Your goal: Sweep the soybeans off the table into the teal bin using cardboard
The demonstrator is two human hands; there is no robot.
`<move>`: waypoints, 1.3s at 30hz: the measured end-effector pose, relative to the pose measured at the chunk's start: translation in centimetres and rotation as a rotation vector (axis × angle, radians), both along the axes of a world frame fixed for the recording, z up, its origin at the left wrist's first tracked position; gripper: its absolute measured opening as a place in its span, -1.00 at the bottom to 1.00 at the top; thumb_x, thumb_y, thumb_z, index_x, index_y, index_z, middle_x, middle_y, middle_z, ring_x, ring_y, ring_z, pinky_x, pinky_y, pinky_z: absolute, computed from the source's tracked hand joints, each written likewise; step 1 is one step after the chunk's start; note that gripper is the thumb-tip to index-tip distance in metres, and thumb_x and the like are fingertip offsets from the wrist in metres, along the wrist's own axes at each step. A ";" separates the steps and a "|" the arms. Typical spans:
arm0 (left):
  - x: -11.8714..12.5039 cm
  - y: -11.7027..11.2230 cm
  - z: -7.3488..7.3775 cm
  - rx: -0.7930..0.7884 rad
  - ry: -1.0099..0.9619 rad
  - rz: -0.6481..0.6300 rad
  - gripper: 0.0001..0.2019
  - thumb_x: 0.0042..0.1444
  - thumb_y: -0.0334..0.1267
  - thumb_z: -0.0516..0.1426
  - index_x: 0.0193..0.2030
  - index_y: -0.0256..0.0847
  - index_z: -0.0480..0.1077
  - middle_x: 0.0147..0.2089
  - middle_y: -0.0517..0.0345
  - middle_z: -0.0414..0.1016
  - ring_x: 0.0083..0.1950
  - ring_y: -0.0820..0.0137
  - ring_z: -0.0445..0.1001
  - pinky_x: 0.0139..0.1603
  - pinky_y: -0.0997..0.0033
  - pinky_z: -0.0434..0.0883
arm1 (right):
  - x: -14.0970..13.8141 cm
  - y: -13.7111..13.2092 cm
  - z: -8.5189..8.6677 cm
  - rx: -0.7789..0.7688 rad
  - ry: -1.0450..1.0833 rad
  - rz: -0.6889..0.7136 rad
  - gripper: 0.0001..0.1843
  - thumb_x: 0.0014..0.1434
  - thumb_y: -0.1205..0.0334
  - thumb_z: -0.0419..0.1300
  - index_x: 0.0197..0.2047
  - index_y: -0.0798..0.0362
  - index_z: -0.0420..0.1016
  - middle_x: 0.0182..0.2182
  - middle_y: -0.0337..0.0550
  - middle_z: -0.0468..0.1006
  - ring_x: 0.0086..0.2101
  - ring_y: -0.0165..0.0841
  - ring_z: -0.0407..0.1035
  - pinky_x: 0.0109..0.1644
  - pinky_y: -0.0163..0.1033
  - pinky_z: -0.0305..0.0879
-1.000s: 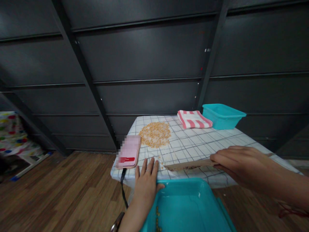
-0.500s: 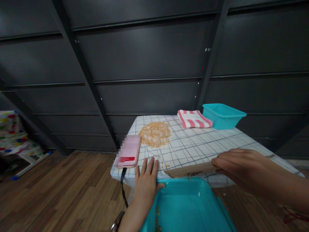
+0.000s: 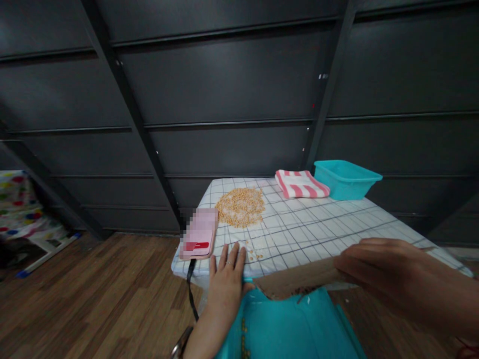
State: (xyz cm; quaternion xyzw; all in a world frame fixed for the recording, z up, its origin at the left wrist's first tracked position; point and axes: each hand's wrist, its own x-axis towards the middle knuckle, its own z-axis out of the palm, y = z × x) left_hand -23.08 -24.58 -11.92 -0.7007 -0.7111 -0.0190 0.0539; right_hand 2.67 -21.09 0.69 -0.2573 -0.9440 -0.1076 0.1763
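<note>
One cardboard strip [image 3: 299, 279] reaches leftward from the right hand [image 3: 389, 264], whose fingers are closed around its right end; the free end hangs over the far rim of a teal basin [image 3: 295, 324], just beside the left thumb. Dark marks along its lower edge are too blurred to read. The left hand [image 3: 226, 279] lies palm down, fingers spread on the checked cloth [image 3: 310, 224], thumb at the basin's rim. Some beans [image 3: 244, 339] line the basin's left side. Beyond lie one bean pile [image 3: 241, 207], too many to count, one pink phone [image 3: 202, 232] with an illegible red label, one striped towel [image 3: 301, 184] and a second teal tub [image 3: 346, 184].
</note>
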 end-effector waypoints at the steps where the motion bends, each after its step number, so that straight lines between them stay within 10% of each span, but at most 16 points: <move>1: 0.0 0.0 0.0 -0.003 0.005 -0.005 -0.42 0.07 -0.32 0.01 0.25 -0.08 -0.04 0.30 0.05 0.05 0.30 0.14 0.00 0.19 -0.08 0.12 | -0.1 -0.2 0.2 0.024 0.030 0.032 -0.64 0.16 0.37 -0.13 -0.57 -0.02 0.32 -0.65 -0.29 0.43 -0.64 -0.46 0.31 -0.57 -0.35 0.18; 39: 0.2 0.2 -0.1 0.000 -0.044 0.008 -0.31 -0.01 -0.11 0.15 0.25 -0.11 -0.01 0.30 -0.01 0.05 0.30 0.06 -0.01 0.18 -0.15 0.11 | 0.9 3.4 -0.1 0.306 -0.147 0.067 -0.73 0.06 0.52 -0.12 -0.46 0.04 0.30 -0.59 -0.19 0.47 -0.58 -0.36 0.35 -0.50 -0.26 0.16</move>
